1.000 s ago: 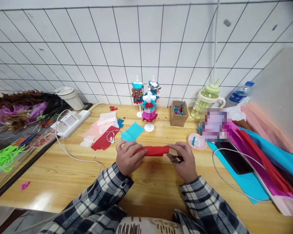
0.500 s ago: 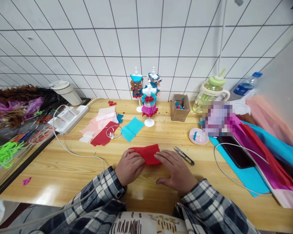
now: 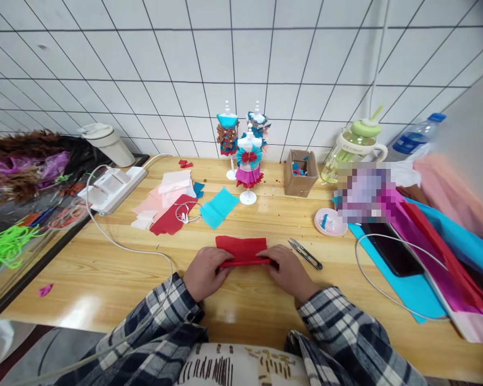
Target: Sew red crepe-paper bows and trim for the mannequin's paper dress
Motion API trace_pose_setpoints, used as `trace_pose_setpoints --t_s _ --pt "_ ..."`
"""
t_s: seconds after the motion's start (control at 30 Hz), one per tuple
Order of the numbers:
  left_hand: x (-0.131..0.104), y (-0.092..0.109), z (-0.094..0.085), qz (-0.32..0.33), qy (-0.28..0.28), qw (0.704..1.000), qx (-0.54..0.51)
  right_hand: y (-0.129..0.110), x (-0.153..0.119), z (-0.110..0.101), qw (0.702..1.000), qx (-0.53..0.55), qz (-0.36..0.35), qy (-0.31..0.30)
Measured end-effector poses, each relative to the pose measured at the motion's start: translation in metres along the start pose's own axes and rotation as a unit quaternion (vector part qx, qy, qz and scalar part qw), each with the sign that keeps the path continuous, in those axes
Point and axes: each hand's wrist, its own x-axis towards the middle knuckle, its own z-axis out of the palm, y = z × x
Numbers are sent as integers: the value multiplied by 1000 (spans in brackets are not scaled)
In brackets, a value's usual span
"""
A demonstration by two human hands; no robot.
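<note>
A red piece of crepe-like material [image 3: 242,249] lies on the wooden table in front of me, its near edge folded into a narrow strip. My left hand [image 3: 206,272] pinches the left end of that fold. At the right end, my right hand [image 3: 288,271] grips the same fold between thumb and fingers. Black thread snips [image 3: 306,254] rest just beyond my right hand. A turquoise piece [image 3: 219,208] lies behind the red one, and a dark red piece [image 3: 172,215] is farther left.
Small dressed mannequins [image 3: 248,161] stand by the wall, beside a cardboard box [image 3: 301,179]. A pink dish [image 3: 330,222], a phone [image 3: 392,249] and coloured sheets are at right. A white cable crosses the left side from a power strip [image 3: 121,190].
My right hand has closed on the red material's right end, where its fingers were spread before. The near edge is now folded up, and the view has shifted slightly.
</note>
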Motion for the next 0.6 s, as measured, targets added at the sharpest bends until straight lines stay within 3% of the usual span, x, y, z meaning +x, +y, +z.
trace_pose_setpoints --t_s 0.17,0.33,0.47,0.53,0.6 --pt "9 0 1 -109 28 992 -48 -6 5 5 994 6 104 37" --pt "15 2 4 -143 21 988 -47 -16 12 12 984 -24 161 76" --pt "12 5 1 -96 59 994 5 -20 18 12 976 -96 188 61" --pt "9 9 -3 -43 111 990 73 -20 21 12 973 -135 182 46" --pt "6 12 -6 27 118 985 123 -19 22 12 971 -161 172 38"
